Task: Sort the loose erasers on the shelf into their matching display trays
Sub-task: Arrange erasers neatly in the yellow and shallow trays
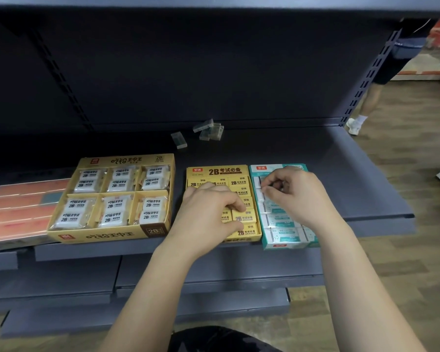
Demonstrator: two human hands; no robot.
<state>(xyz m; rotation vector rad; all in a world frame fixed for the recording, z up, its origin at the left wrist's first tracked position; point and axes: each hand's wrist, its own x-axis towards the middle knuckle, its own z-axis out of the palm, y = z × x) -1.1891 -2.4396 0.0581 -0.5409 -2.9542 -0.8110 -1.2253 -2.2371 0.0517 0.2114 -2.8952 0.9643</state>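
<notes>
Three display trays stand at the front of the dark shelf: a large yellow tray [160,227] of wrapped white erasers, a small yellow 2B tray [217,170] and a teal tray [266,243] of white erasers. My left hand [208,209] lies over the small yellow tray, thumb and fingers pinching a yellow eraser [244,216] in it. My right hand [292,193] hovers over the far end of the teal tray, fingertips pinching a white eraser [261,185] there. Several loose teal-and-white erasers [208,129] lie at the back of the shelf.
Flat orange boxes [18,212] lie to the left of the large tray. The shelf's right edge [391,199] drops off to a wooden floor. A person's legs [371,97] stand beyond the shelf upright at the far right. Lower shelves sit below.
</notes>
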